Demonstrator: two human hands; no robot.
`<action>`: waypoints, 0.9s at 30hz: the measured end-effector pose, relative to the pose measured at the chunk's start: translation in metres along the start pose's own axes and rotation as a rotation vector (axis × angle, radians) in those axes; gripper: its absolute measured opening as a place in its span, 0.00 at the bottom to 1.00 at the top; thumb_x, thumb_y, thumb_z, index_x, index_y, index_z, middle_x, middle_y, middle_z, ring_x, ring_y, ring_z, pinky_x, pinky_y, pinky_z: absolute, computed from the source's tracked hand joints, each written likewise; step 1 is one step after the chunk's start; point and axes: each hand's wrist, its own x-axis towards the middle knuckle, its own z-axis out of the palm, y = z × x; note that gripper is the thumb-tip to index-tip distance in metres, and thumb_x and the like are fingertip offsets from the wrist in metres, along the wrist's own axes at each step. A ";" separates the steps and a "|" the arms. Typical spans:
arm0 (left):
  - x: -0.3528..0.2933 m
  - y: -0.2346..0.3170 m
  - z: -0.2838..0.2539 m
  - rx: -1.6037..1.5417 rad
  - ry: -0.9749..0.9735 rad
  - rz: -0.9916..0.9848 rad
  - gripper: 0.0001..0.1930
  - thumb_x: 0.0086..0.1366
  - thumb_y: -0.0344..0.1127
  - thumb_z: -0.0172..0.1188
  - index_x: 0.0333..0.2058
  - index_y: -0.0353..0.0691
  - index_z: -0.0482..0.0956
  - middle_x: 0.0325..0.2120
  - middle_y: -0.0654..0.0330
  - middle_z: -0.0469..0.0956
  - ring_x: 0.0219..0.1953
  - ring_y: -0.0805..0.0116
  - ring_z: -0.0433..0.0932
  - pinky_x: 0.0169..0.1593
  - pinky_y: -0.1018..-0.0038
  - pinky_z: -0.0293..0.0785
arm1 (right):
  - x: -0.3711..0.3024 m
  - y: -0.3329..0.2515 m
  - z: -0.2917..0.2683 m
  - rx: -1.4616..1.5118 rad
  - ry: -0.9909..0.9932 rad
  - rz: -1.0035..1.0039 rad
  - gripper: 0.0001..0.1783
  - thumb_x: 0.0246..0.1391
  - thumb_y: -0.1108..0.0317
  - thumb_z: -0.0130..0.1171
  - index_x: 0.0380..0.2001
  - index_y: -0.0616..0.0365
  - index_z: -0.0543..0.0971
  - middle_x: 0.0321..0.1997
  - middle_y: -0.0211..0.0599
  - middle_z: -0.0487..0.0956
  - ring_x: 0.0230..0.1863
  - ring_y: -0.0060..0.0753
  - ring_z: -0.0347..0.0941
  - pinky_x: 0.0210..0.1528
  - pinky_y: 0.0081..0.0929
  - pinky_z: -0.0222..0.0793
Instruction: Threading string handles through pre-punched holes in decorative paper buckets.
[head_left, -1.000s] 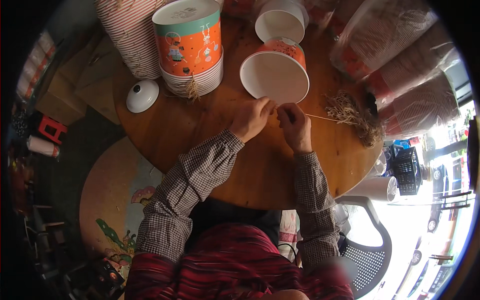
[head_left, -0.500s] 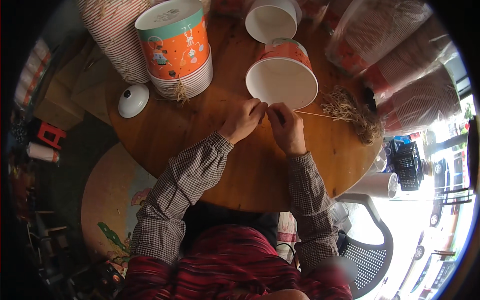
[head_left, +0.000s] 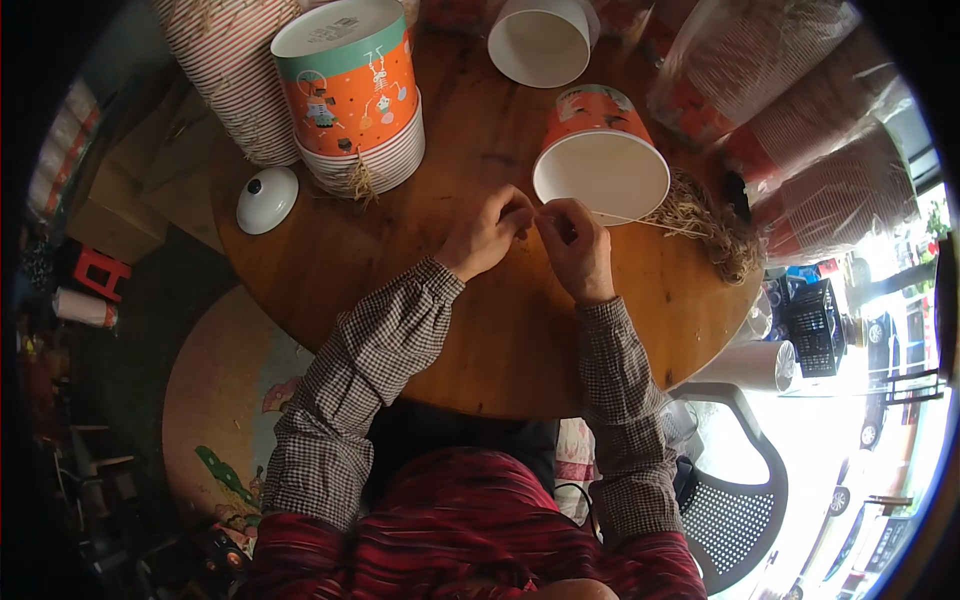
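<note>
My left hand [head_left: 486,234] is closed in a pinch above the round wooden table; what its fingertips hold, if anything, is too small to tell. Close beside it, my right hand [head_left: 582,250] pinches a thin pale string [head_left: 632,220]. That string runs rightward past the rim of a paper bucket to a tangled bundle of tan strings [head_left: 728,240]. Beyond my right hand the orange and green paper bucket [head_left: 600,172] lies on its side, its white mouth facing me. Neither hand touches the bucket.
A second white-lined bucket [head_left: 540,45] lies farther back. Stacked buckets [head_left: 348,85] with strings stand at left, near a white lid [head_left: 267,201] with a black knob. Plastic-wrapped stacks [head_left: 830,185] crowd the right side. A grey chair [head_left: 745,480] stands at lower right.
The paper bucket has shifted to the right, away from my hands and against the string bundle. My hands have drawn slightly apart at the fingertips.
</note>
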 end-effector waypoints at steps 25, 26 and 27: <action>0.002 -0.007 -0.003 -0.075 -0.029 -0.084 0.07 0.69 0.32 0.50 0.33 0.35 0.72 0.24 0.65 0.72 0.27 0.80 0.72 0.33 0.81 0.71 | 0.000 0.001 0.000 -0.023 -0.005 0.038 0.05 0.50 0.72 0.62 0.31 0.61 0.78 0.24 0.35 0.76 0.21 0.23 0.68 0.26 0.22 0.66; 0.001 -0.007 -0.003 -0.075 -0.030 -0.083 0.07 0.69 0.32 0.50 0.33 0.35 0.72 0.24 0.65 0.72 0.27 0.80 0.72 0.33 0.81 0.71 | 0.000 0.001 0.000 -0.022 0.002 0.037 0.05 0.50 0.72 0.62 0.31 0.61 0.77 0.25 0.35 0.76 0.21 0.24 0.69 0.26 0.23 0.66; 0.001 -0.006 -0.002 -0.079 -0.018 -0.088 0.06 0.68 0.31 0.50 0.33 0.34 0.71 0.25 0.64 0.73 0.27 0.78 0.72 0.34 0.80 0.71 | 0.000 0.001 0.000 -0.022 0.002 0.037 0.05 0.50 0.72 0.62 0.31 0.61 0.77 0.25 0.35 0.76 0.21 0.24 0.69 0.26 0.23 0.66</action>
